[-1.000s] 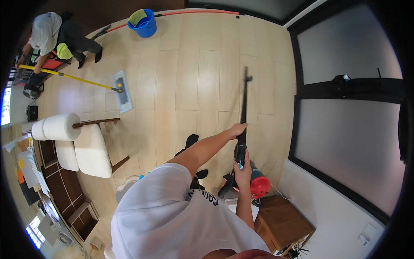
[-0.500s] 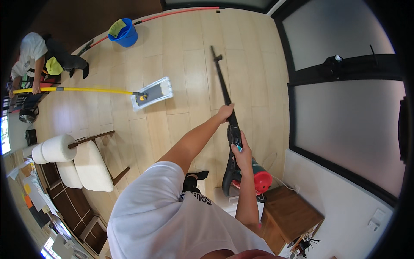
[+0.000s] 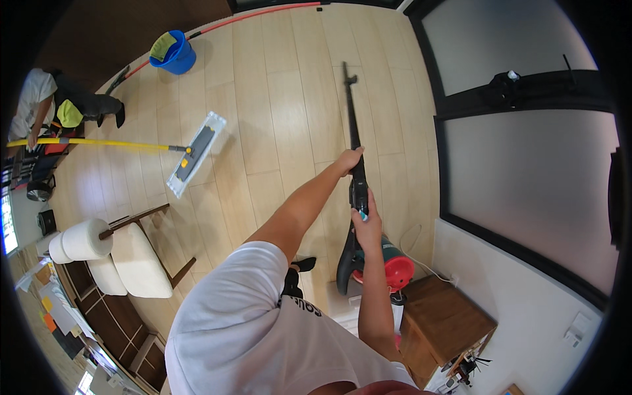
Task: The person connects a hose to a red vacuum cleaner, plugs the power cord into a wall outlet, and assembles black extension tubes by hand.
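Note:
A long black vacuum cleaner wand runs away from me over the wooden floor, its far end slightly blurred by motion. My left hand is closed around the tube at mid-length. Nearer my body, my right hand grips the wand's thicker handle part, with a small teal spot showing by the fingers. From the handle a black hose bends down beside my right forearm. The vacuum cleaner's red and dark green body stands to the right of that forearm, partly hidden by it.
A flat mop on a yellow pole lies left, held by another person. Beyond are a blue bucket and a red pole. A cream chair stands left, a wooden cabinet right, near sliding doors.
The wand's far end has swung to the right, with both my hands still on it. The other person's mop has turned to a steeper slant and shifted left.

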The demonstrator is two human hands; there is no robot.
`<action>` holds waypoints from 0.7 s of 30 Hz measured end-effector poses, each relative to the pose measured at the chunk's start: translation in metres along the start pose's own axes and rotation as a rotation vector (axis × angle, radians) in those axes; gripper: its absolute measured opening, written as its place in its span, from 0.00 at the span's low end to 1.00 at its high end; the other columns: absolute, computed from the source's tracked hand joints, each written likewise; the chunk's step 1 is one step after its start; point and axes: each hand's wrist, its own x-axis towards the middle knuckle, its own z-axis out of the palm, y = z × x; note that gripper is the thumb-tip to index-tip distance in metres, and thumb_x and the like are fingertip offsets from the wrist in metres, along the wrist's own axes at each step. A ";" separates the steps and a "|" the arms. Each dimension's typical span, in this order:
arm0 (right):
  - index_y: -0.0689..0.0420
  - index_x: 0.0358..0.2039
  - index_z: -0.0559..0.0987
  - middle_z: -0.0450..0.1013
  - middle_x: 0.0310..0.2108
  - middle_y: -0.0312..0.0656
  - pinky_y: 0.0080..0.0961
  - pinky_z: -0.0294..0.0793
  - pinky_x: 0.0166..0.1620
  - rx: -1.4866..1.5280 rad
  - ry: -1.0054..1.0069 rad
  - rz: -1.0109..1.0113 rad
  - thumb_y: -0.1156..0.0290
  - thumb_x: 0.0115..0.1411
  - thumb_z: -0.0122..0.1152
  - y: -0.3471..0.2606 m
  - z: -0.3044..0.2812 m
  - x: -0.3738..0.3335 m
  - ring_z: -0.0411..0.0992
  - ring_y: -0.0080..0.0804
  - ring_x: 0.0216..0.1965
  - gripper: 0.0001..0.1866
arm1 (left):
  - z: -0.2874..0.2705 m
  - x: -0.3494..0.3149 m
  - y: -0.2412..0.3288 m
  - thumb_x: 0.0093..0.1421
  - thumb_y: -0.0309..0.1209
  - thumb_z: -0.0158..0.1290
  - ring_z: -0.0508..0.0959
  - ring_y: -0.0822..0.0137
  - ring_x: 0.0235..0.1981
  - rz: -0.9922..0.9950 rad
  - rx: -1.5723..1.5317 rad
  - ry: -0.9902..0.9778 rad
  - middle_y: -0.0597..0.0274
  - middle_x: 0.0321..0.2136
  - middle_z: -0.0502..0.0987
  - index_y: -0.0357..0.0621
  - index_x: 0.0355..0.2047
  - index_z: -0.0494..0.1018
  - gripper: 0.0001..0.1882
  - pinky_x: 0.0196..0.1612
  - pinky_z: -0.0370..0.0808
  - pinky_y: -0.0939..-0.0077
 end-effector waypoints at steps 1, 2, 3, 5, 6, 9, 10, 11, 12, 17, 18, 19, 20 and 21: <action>0.50 0.59 0.55 0.69 0.28 0.37 0.19 0.66 0.22 -0.031 0.046 -0.028 0.73 0.49 0.54 0.005 0.006 -0.004 0.63 0.20 0.19 0.35 | 0.003 -0.002 -0.002 0.56 0.49 0.45 0.70 0.67 0.17 -0.011 0.025 -0.049 0.59 0.18 0.69 0.38 0.29 0.67 0.22 0.20 0.68 0.70; 0.51 0.59 0.55 0.69 0.28 0.40 0.21 0.67 0.25 -0.028 0.033 -0.061 0.72 0.49 0.54 -0.001 0.009 -0.008 0.65 0.24 0.20 0.35 | 0.002 -0.006 -0.006 0.56 0.50 0.45 0.70 0.67 0.17 0.000 -0.033 -0.047 0.59 0.18 0.69 0.38 0.29 0.66 0.23 0.20 0.68 0.70; 0.52 0.59 0.55 0.70 0.28 0.42 0.22 0.67 0.26 -0.080 0.011 -0.061 0.72 0.49 0.54 -0.004 0.009 -0.012 0.66 0.26 0.21 0.35 | 0.000 -0.012 -0.011 0.56 0.50 0.45 0.70 0.67 0.17 0.011 -0.087 -0.047 0.59 0.18 0.69 0.39 0.28 0.66 0.23 0.20 0.68 0.70; 0.53 0.58 0.54 0.70 0.30 0.45 0.23 0.67 0.29 -0.185 -0.036 -0.067 0.72 0.48 0.54 -0.010 0.006 -0.027 0.67 0.30 0.24 0.36 | -0.005 -0.031 -0.025 0.56 0.51 0.45 0.70 0.67 0.17 0.038 -0.198 -0.042 0.59 0.18 0.69 0.40 0.27 0.66 0.23 0.19 0.69 0.70; 0.52 0.59 0.54 0.70 0.33 0.50 0.23 0.68 0.31 -0.221 -0.140 -0.015 0.72 0.48 0.54 -0.009 -0.003 -0.038 0.68 0.33 0.27 0.36 | -0.009 -0.047 -0.031 0.56 0.51 0.45 0.70 0.68 0.17 0.025 -0.235 -0.029 0.59 0.18 0.69 0.40 0.27 0.66 0.23 0.19 0.69 0.71; 0.51 0.59 0.54 0.71 0.33 0.49 0.24 0.68 0.33 -0.241 -0.226 -0.098 0.73 0.47 0.56 -0.009 -0.027 -0.071 0.70 0.33 0.29 0.37 | -0.018 -0.083 -0.063 0.56 0.52 0.44 0.71 0.68 0.18 0.053 -0.198 0.118 0.59 0.19 0.70 0.38 0.29 0.66 0.25 0.19 0.69 0.72; 0.50 0.59 0.54 0.71 0.33 0.50 0.26 0.69 0.33 -0.227 -0.215 -0.127 0.72 0.47 0.56 0.000 -0.036 -0.079 0.71 0.37 0.30 0.37 | -0.015 -0.090 -0.072 0.56 0.52 0.43 0.71 0.68 0.19 0.010 -0.164 0.138 0.59 0.20 0.70 0.36 0.31 0.66 0.25 0.19 0.70 0.72; 0.50 0.58 0.55 0.72 0.32 0.52 0.28 0.69 0.33 -0.210 -0.193 -0.153 0.72 0.46 0.57 0.006 -0.038 -0.088 0.72 0.40 0.30 0.38 | -0.009 -0.104 -0.071 0.57 0.51 0.42 0.72 0.68 0.20 -0.033 -0.123 0.148 0.59 0.21 0.71 0.35 0.32 0.66 0.26 0.20 0.70 0.72; 0.51 0.58 0.55 0.72 0.32 0.51 0.27 0.69 0.33 -0.180 -0.179 -0.083 0.73 0.46 0.57 0.007 -0.037 -0.097 0.72 0.37 0.30 0.38 | -0.003 -0.117 -0.066 0.57 0.51 0.41 0.72 0.67 0.21 -0.054 -0.107 0.102 0.59 0.23 0.71 0.33 0.35 0.66 0.27 0.22 0.71 0.71; 0.53 0.58 0.55 0.71 0.30 0.48 0.23 0.67 0.33 -0.152 -0.175 -0.043 0.75 0.46 0.56 -0.016 -0.014 -0.114 0.69 0.30 0.27 0.38 | -0.008 -0.120 -0.070 0.57 0.52 0.41 0.72 0.67 0.22 -0.047 -0.192 0.008 0.58 0.23 0.70 0.35 0.32 0.65 0.26 0.22 0.71 0.70; 0.51 0.58 0.55 0.71 0.29 0.50 0.25 0.68 0.32 -0.199 -0.232 0.005 0.74 0.46 0.56 -0.023 -0.012 -0.116 0.70 0.35 0.27 0.37 | -0.011 -0.120 -0.075 0.57 0.52 0.41 0.72 0.67 0.22 -0.025 -0.262 0.008 0.58 0.23 0.70 0.35 0.32 0.65 0.26 0.22 0.71 0.70; 0.50 0.58 0.55 0.71 0.29 0.50 0.26 0.68 0.32 -0.247 -0.275 -0.038 0.73 0.46 0.56 -0.024 -0.013 -0.120 0.71 0.37 0.27 0.37 | -0.020 -0.123 -0.084 0.57 0.53 0.41 0.71 0.68 0.22 -0.015 -0.328 -0.012 0.59 0.23 0.69 0.36 0.33 0.64 0.26 0.22 0.70 0.70; 0.49 0.58 0.55 0.71 0.29 0.50 0.27 0.68 0.31 -0.291 -0.315 -0.075 0.71 0.46 0.57 -0.022 -0.015 -0.125 0.71 0.39 0.27 0.37 | -0.027 -0.134 -0.092 0.57 0.53 0.41 0.71 0.68 0.22 -0.015 -0.383 0.033 0.59 0.23 0.68 0.37 0.33 0.64 0.26 0.22 0.70 0.71; 0.48 0.58 0.55 0.71 0.28 0.51 0.28 0.68 0.31 -0.332 -0.348 -0.112 0.70 0.46 0.57 -0.020 -0.018 -0.132 0.72 0.41 0.27 0.37 | -0.032 -0.150 -0.099 0.57 0.53 0.41 0.70 0.68 0.22 -0.015 -0.431 0.074 0.59 0.22 0.68 0.38 0.34 0.64 0.26 0.22 0.70 0.71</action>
